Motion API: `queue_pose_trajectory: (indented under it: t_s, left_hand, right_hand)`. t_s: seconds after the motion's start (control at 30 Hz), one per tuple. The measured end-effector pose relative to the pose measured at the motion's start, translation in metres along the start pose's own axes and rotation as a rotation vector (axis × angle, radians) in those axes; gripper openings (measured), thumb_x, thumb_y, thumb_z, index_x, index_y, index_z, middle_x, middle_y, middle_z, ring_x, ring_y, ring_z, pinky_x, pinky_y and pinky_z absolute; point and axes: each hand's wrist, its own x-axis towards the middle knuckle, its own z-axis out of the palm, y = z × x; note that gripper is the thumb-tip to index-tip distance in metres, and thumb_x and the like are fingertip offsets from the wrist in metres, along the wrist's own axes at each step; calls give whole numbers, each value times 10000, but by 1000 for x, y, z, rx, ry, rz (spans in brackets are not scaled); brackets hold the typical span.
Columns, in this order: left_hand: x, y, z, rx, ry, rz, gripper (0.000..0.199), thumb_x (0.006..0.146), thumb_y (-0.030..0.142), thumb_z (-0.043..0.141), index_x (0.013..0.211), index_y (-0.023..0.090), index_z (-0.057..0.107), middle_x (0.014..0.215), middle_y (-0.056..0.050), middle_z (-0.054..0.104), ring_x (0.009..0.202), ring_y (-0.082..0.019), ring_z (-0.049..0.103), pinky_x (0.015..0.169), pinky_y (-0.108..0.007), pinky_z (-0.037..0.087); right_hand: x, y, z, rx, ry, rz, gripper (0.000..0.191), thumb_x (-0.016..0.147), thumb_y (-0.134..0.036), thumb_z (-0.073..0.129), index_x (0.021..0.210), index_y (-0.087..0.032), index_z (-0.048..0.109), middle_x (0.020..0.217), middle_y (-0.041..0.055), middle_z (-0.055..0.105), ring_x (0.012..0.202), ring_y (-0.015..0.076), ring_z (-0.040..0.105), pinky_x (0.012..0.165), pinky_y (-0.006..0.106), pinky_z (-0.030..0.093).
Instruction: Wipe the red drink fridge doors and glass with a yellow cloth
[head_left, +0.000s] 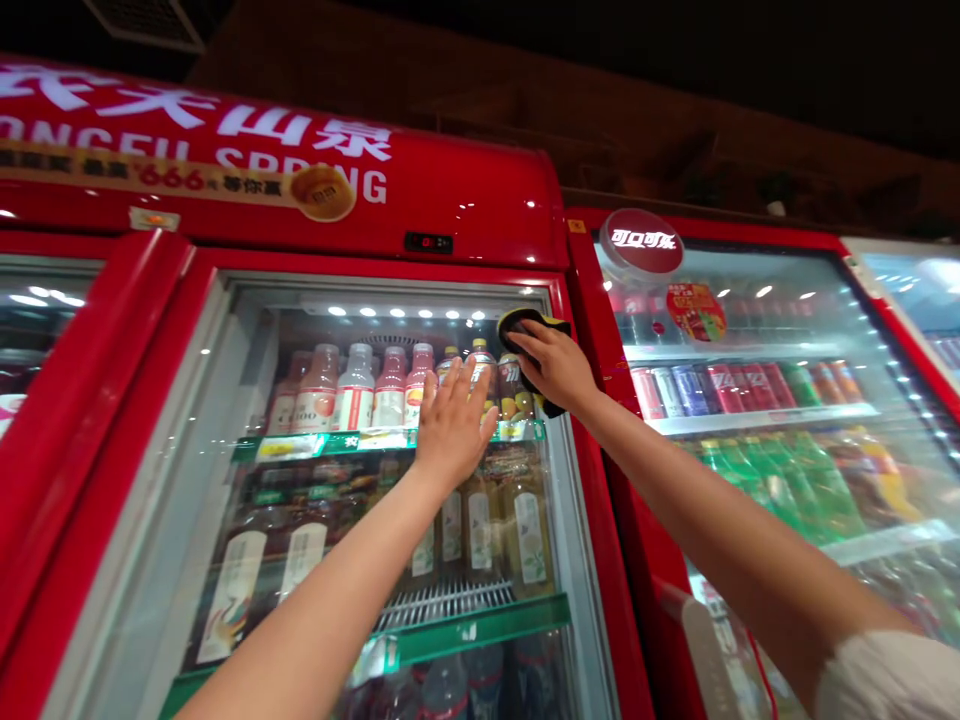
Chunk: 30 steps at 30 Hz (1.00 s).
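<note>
Black, yellow-edged cloth: was grasped by fingers of our right hand, near upper right corner of red-framed glass door; our left hand had fingers spread, released.

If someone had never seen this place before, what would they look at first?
Probably the big red fridge, with glowing white writing across its top at the upper left. Next, maybe the two bare arms reaching up: the right hand has a black-and-yellow cloth near the glass door's top right corner, while the left hand spreads its fingers in front of the bottles.
</note>
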Motion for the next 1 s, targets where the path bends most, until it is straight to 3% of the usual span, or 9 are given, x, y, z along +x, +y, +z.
queue_pose_trajectory:
  t_s: [0.13,0.27,0.37,0.47,0.53,0.63,0.73,0.9,1.0]
  left_hand:
    - [5,-5,2,12,-3,2,561,1004,355,452,1541,204,393,1626,-109,384,1528,-289,301,1257,-566,178]
    - [5,-5,3,34,9,-2,578,993,342,466,1552,220,382,1614,-110,405,1518,-293,321,1258,-570,171]
    - [3,-6,0,50,-1,0,560,997,347,453,1538,210,402,1610,-115,411,1515,-294,328,1252,-574,191]
    - [0,-7,-5,64,-15,5,548,1002,364,446,1526,207,414,1613,-115,407,1511,-291,336,1250,-570,196]
    - [-4,-9,-8,76,-27,11,547,1002,365,446,1523,203,417,1613,-116,407,1512,-288,334,1253,-563,191]
    - [-10,-9,-12,96,-38,17,547,998,352,449,1521,193,422,1611,-116,411,1517,-279,324,1262,-548,175]
    - [-15,-9,-14,109,-36,-10,554,991,340,455,1528,213,413,1610,-103,415,1515,-267,332,1267,-531,172]
    - [-17,-11,-13,116,-45,-24,543,1008,360,424,1527,203,412,1610,-110,413,1507,-281,345,1261,-538,186]
    - [-17,-17,-13,92,-39,-14,548,1010,369,429,1531,199,398,1618,-112,399,1513,-291,330,1255,-553,191]
  right_hand:
    - [22,21,-1,-46,42,158,447,965,-192,438,1374,-180,618,1502,138,536,1327,314,527,1084,486,448]
    - [65,6,8,-50,34,239,469,954,-253,495,1406,-172,588,1522,157,509,1325,366,512,1075,537,436]
    - [51,-14,8,-7,-13,44,453,968,-288,502,1406,-211,589,1517,119,520,1289,324,541,1077,480,443]
    - [17,-9,2,-12,-25,-61,433,989,-269,460,1399,-236,595,1502,98,537,1260,292,562,1065,442,452]
    - [9,7,1,-41,12,11,427,993,-252,437,1383,-222,608,1491,109,544,1254,296,562,1055,446,459]
    - [32,29,6,-55,117,202,415,990,-260,434,1355,-200,623,1469,139,553,1246,326,557,1034,491,467]
    - [61,23,14,-41,159,310,421,995,-330,448,1356,-196,618,1463,154,553,1250,360,544,1016,534,463]
    - [35,-12,7,-17,-27,-8,448,1024,-316,386,1437,-234,539,1520,87,518,1286,310,529,1039,472,452]
    - [9,-7,-1,-29,-54,-56,465,1007,-276,423,1459,-208,508,1518,84,520,1290,293,518,1066,451,442]
